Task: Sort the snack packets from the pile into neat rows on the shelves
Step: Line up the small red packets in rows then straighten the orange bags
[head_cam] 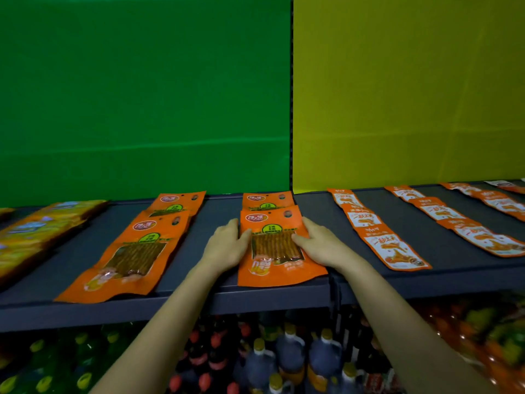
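The orange packet (277,251) lies mid-shelf (218,211), its bottom edge at the front lip at 6 o'clock; any pull toward the person would likely slide it off. It is flat and glossy, with a clear window showing brown sticks, and it overlaps a matching packet (267,199) at 12 o'clock. The left hand (227,245) at 9 o'clock and the right hand (319,244) at 3 o'clock press its sides, fingers straight and thumbs on top.

Free shelf (211,216) lanes between packet rows (133,251)

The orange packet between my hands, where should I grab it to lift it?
Probably take the orange packet by its near edge, from the front. It lies flat, and that edge reaches the front of the shelf, so it can be caught from below; its far end overlaps the packet behind.
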A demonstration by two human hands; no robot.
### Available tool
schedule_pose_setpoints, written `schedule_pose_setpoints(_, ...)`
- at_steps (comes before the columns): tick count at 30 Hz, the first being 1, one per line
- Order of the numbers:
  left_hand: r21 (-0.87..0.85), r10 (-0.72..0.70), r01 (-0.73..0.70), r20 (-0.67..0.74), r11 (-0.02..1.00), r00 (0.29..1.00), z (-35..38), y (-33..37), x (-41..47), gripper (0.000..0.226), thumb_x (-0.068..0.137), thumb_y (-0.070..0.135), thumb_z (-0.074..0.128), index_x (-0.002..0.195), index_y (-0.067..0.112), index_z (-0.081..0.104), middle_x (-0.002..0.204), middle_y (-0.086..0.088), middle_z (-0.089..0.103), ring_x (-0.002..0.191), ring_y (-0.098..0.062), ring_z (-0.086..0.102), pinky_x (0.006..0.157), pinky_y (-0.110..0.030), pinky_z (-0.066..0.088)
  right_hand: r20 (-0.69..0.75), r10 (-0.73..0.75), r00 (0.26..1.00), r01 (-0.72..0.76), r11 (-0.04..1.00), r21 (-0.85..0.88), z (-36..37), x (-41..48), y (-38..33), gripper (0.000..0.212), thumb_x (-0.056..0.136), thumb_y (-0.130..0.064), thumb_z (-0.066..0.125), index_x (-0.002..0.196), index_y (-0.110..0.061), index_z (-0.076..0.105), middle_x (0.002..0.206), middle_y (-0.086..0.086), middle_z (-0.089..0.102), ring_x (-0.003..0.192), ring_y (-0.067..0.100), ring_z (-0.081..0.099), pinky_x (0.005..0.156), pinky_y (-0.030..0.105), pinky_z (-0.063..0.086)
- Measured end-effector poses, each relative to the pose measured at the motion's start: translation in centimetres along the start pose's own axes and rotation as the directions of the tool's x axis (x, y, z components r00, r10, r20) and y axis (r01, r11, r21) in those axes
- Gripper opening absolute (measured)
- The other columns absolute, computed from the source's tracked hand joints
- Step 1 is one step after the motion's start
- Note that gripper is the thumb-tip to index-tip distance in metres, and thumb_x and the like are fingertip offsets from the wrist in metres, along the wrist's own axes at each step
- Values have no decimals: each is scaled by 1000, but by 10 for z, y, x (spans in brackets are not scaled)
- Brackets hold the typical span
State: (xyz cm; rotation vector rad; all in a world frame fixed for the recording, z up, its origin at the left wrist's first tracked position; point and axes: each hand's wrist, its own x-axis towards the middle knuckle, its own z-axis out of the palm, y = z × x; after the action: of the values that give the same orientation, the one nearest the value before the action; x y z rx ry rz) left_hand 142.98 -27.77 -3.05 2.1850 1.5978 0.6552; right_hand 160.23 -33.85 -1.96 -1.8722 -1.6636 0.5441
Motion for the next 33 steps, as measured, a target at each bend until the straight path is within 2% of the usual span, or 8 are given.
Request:
schedule_pose_setpoints(5,0,37,-37,43,999,998,0,-6,4,44,98,32,37,137,12,37,139,-9,48,125,-26,47,101,-37,37,10,29,1000,-28,999,-24,3,-2,-4,43,98,-31,40,138,-19,38,137,3,52,127,24,46,107,43,36)
schedule_pose_setpoints(13,96,93,-93,-1,991,996,2,-6,2,41,99,28,37,134,7,43,143,-11,43,133,-25,38,106,-35,32,-11,-7,1000,6,991,-136,8,0,-2,45,99,-31,37,139,-11,37,146,9,41,136,24,36,110,35,29)
schedule_pose_setpoints(15,65,106,-102,-56,993,993,2,-7,2,37,98,27,39,127,6,50,137,-11,49,128,-27,43,100,-34,37,-11,-13,1000,12,989,-150,8,0,-1,50,99,-32,37,143,-9,32,153,11,30,142,24,25,114,34,22)
schedule_pose_setpoints(18,-27,120,-128,-215,991,969,-1,-8,-3,31,96,26,44,118,8,57,124,-8,57,115,-24,52,92,-35,42,-54,-24,998,16,989,-147,7,1,0,60,99,-34,38,149,-8,18,158,12,11,146,25,13,116,34,14)
schedule_pose_setpoints(23,-35,141,-162,-332,986,933,-34,-19,-20,26,94,25,48,111,12,62,118,-7,62,108,-26,57,91,-40,47,-234,-154,960,139,987,-79,1,-5,-33,52,98,-25,44,145,-10,29,152,8,32,139,24,29,111,33,24)
schedule_pose_setpoints(26,-27,90,-112,-427,993,900,-70,-43,-25,25,93,24,49,108,12,64,115,-9,65,107,-30,57,88,-35,44,-204,-223,953,214,975,-65,11,-3,-66,51,98,-26,44,145,-12,30,151,6,34,138,21,32,112,33,26)
schedule_pose_setpoints(28,-35,8,-26,-436,999,900,-95,-68,-25,25,92,27,49,107,14,65,115,-10,66,110,-31,57,88,-36,43,-151,-244,958,238,969,-61,27,2,-87,52,97,-27,44,145,-12,30,151,5,34,139,20,32,114,34,26)
schedule_pose_setpoints(33,-59,-140,128,-284,990,949,-133,-139,-19,31,93,26,49,116,8,60,123,-16,61,112,-31,56,94,-39,45,-40,-186,982,185,983,-14,77,22,-134,56,97,-27,45,146,-7,26,152,10,33,139,23,33,114,33,26)
